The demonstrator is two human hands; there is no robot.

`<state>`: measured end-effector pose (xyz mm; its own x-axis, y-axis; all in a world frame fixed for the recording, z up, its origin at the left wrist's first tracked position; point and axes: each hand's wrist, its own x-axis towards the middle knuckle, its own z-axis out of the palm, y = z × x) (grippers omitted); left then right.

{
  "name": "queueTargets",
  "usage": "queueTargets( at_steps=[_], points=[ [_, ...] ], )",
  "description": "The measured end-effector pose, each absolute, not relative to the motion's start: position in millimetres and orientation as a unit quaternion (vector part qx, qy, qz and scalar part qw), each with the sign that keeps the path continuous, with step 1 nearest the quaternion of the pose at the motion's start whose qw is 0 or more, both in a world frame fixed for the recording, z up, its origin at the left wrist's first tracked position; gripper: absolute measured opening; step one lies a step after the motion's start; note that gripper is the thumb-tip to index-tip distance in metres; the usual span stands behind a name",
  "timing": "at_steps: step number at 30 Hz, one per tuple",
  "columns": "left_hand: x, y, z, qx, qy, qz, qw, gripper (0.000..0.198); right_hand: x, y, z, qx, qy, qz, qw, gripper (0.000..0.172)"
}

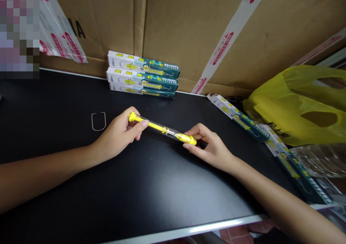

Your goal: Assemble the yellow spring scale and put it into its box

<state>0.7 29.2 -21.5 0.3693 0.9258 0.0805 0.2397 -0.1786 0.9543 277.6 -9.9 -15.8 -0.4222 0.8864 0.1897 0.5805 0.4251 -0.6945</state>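
Note:
Between my two hands, a spring scale [156, 127] with a clear tube and yellow ends slants down to the right above the black table. My left hand [120, 134] is closed around its upper-left end, thumb lying along the tube. At the lower-right end, the fingers and thumb of my right hand [209, 146] pinch the yellow cap. A bent metal wire loop [98, 122], open at its top, lies on the table left of my left hand.
Printed spring scale boxes [143, 80] are stacked at the back against a large cardboard box [173, 27]. On the right lie two more boxes, one here [240, 118], beside a yellow plastic bag [294, 103] and a clear ribbed plastic bottle [319, 159]. The table's pale edge [189, 230] runs along the front.

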Motion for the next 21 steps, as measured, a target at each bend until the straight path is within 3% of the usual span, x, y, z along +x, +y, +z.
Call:
queueTargets(
  at_steps=[21],
  points=[
    [2.2,27.8,-18.4,0.681,0.430,0.359,0.471,0.022,279.5,-7.3,-15.6,-0.472,-0.819,0.228,0.234,0.019]
  ],
)
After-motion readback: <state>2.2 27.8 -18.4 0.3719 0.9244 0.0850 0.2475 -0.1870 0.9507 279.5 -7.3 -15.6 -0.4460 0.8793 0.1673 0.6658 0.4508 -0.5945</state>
